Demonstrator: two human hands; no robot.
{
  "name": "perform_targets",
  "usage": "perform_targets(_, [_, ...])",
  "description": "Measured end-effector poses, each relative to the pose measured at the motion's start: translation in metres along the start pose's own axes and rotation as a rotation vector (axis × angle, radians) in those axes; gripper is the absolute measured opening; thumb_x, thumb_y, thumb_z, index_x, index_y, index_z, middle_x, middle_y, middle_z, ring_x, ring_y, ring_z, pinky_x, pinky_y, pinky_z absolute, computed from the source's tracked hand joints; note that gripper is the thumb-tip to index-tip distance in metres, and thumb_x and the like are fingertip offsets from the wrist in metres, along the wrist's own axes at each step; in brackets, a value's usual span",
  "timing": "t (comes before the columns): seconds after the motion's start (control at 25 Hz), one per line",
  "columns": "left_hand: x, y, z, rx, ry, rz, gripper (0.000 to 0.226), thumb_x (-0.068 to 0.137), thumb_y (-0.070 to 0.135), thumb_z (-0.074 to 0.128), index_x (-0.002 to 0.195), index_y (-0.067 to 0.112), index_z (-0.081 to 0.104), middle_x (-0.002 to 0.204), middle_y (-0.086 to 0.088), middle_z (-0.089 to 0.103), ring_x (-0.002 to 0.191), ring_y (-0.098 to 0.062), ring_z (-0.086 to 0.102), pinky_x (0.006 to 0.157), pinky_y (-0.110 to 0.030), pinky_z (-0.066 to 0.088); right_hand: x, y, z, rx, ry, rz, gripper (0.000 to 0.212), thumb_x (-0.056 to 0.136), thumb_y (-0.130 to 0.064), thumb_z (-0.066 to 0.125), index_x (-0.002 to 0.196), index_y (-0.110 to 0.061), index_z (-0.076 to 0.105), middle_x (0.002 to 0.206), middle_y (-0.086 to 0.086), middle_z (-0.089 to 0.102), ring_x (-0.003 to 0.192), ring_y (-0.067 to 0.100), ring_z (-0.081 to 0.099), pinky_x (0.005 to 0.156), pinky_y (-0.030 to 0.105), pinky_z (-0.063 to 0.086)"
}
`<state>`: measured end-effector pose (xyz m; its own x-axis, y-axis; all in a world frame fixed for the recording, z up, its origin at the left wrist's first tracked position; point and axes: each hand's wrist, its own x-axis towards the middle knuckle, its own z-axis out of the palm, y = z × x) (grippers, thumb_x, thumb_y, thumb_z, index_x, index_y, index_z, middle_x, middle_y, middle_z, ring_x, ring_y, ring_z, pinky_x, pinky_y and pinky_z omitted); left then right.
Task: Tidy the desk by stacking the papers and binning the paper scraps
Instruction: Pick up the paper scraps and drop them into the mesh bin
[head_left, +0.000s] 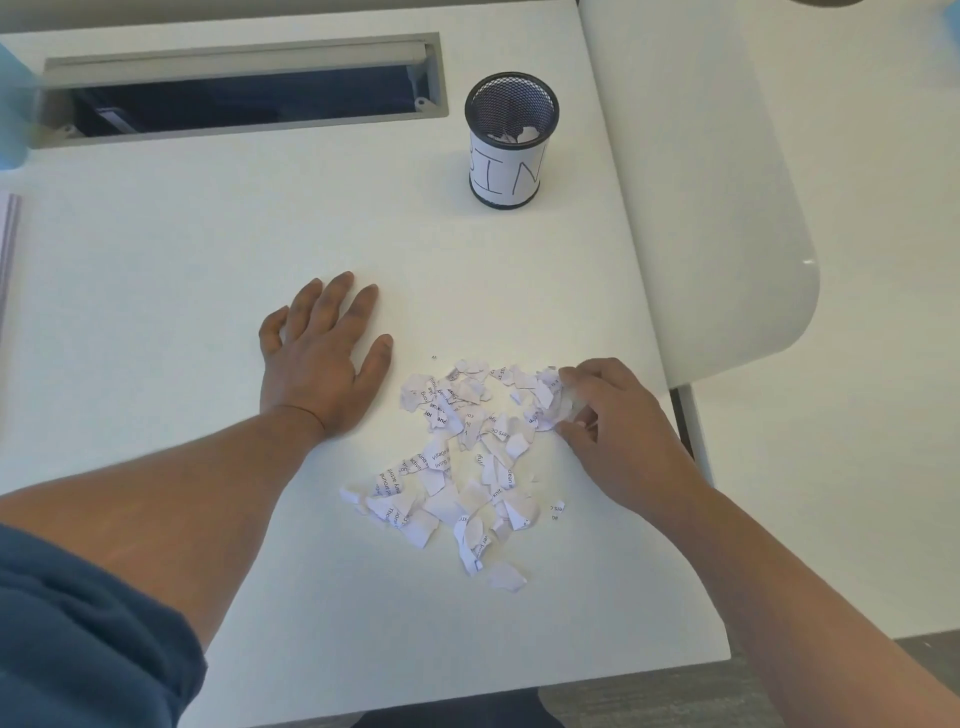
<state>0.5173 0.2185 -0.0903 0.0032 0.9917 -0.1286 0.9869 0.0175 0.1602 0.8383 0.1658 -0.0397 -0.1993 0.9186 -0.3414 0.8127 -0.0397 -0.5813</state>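
1. The right hand (613, 431) sits at the right edge of the heap of paper scraps (467, 457), its fingers curled and its thumb drawn in, pinching a small cluster of torn pieces between them

2. The left hand (319, 358) lies flat on the desk (182, 270) just beside the heap's left edge, fingers spread and straight, grasping nothing

3. The scraps lie in a loose pile near the front of the desk, between the two hands; a few stray bits sit apart, one beyond the heap and one to its lower right

4. The bin (511, 140), a black mesh cup, stands upright well apart from the heap toward the back of the desk, and a few white pieces already show inside it

5. To do this step well, I judge it best to rake the scraps together into a tight bunch before lifting, close the fingers fully under them so none drop on the way, and release low over the cup's mouth; the left hand could sweep its side of the heap inward

6. At the far left edge a stack of papers (8, 249) is only partly in view

7. Writing: the white wrap on the cup reads "BIN" in hand-drawn letters; printed fragments on the scraps include "village", "living", "and" and "clean"
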Motion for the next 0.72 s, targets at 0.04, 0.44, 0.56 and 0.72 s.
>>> perform_targets(0.04, [0.000,0.000,0.000,0.003,0.002,0.000,0.065,0.098,0.062,0.021,0.159,0.038,0.024,0.170,0.009,0.013,0.157,-0.017,0.004,0.122,-0.046,0.006,0.002,-0.001,-0.002,-0.017,0.006,-0.011,0.058,0.094,-0.013,0.064,0.150,-0.015,0.048,0.139,-0.010,0.040,0.096,0.012,0.060,0.086,0.029,0.050])
perform_targets(0.44, [0.001,-0.001,0.002,0.002,0.003,-0.005,0.065,0.098,0.062,0.022,0.159,0.039,0.024,0.170,0.009,0.014,0.157,-0.018,0.005,0.123,-0.046,0.007,0.016,-0.015,-0.001,-0.241,-0.068,-0.121,0.021,0.097,-0.015,0.055,0.113,-0.018,0.068,0.110,-0.003,0.054,0.093,0.025,0.058,0.076,0.038,0.053])
perform_targets(0.56, [0.000,0.000,0.002,-0.002,0.004,-0.006,0.065,0.099,0.062,0.022,0.159,0.039,0.024,0.170,0.010,0.014,0.157,-0.018,0.005,0.123,-0.046,0.007,0.019,-0.019,-0.003,-0.236,-0.032,-0.129,0.020,0.093,-0.010,0.050,0.096,-0.012,0.070,0.096,0.001,0.059,0.083,0.028,0.059,0.072,0.038,0.050])
perform_targets(0.72, [0.000,-0.002,0.002,-0.001,-0.004,-0.004,0.065,0.099,0.063,0.020,0.160,0.039,0.022,0.171,0.011,0.012,0.157,-0.017,0.003,0.123,-0.045,0.005,0.029,-0.022,-0.009,-0.132,0.082,-0.120,0.022,0.090,-0.007,0.051,0.077,-0.010,0.068,0.073,0.002,0.062,0.068,0.025,0.055,0.062,0.036,0.048])
